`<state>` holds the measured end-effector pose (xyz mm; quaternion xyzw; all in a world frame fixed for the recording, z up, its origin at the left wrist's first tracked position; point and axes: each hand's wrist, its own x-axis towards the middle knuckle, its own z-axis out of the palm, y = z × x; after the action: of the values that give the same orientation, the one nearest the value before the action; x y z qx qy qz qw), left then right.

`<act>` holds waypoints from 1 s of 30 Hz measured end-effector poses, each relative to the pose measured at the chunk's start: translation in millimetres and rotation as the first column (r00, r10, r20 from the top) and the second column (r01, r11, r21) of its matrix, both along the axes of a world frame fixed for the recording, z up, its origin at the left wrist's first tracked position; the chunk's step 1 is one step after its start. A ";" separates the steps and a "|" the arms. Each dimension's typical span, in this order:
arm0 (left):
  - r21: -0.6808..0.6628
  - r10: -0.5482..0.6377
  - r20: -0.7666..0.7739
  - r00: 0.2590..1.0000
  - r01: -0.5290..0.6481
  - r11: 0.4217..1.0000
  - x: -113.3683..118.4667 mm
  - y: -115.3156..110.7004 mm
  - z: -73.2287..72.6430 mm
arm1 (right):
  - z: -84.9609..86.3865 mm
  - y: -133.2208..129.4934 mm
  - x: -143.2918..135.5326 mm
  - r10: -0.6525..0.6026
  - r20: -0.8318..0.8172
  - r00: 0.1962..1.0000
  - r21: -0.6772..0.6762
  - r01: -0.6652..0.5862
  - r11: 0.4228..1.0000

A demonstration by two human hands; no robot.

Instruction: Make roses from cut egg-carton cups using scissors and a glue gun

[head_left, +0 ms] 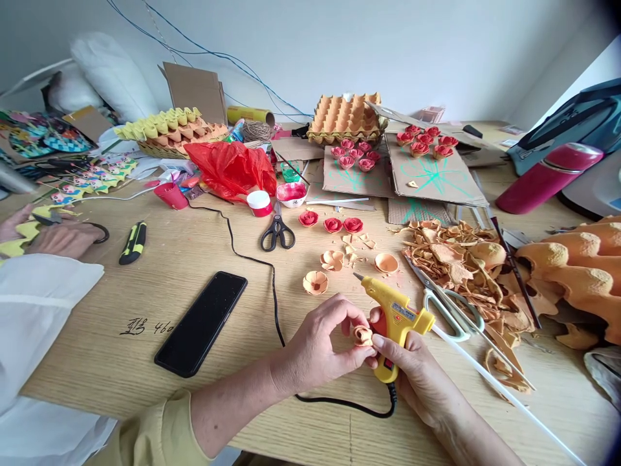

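Between the thumb and forefinger of my left hand (320, 340) is a small orange egg-carton rosebud (362, 334), rolled into a spiral. My right hand (412, 362) is closed around a yellow hot glue gun (385, 298), its nozzle pointing up and left. The right thumb also reaches the rosebud's side. A white glue stick (504, 388) sticks out of the gun's back. Just beyond the hands lie two cut petal cups, one a five-petalled flower (332, 260) and the other a rounder cup (315, 283). A smooth round cup (387, 263) sits to their right.
Pale-handled scissors (451, 310) and carton scraps (451, 259) lie at right, with an egg tray (577, 259). A phone (201, 323), black scissors (277, 230) and a utility knife (132, 243) are at left. Red roses (333, 224) stand farther back. A co-worker's hand (65, 238) cuts yellow carton.
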<state>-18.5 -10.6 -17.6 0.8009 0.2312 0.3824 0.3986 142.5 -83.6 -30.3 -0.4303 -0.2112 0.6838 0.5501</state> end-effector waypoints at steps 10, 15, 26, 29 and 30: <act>0.016 -0.005 0.001 1.000 0.005 1.000 -1.5 1.2 0.4 | 0.9 0.0 -1.2 -0.023 -0.005 1.000 -0.004 0.023 1.000; 0.034 0.034 0.015 0.999 -0.034 0.999 -2.6 2.1 4.2 | 1.3 0.8 -1.9 -0.061 -0.016 0.998 0.007 0.061 0.998; -0.044 0.048 0.037 0.998 -0.046 0.998 -2.4 4.1 6.1 | 5.8 0.9 -1.5 -0.179 -0.011 0.984 0.057 0.179 0.982; 0.025 0.087 0.033 0.996 -0.088 0.996 -4.4 4.3 6.2 | 4.8 -2.3 -3.6 -0.051 0.000 0.999 0.037 0.051 0.998; 0.041 0.100 0.034 0.994 -0.102 0.994 -5.0 4.7 6.8 | 4.4 -2.8 -4.0 -0.015 -0.002 1.000 0.033 0.016 0.999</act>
<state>-23.5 -5.8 -10.9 0.7905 0.2568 0.4195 0.3650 138.5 -86.4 -25.9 -0.4220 -0.2187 0.6764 0.5627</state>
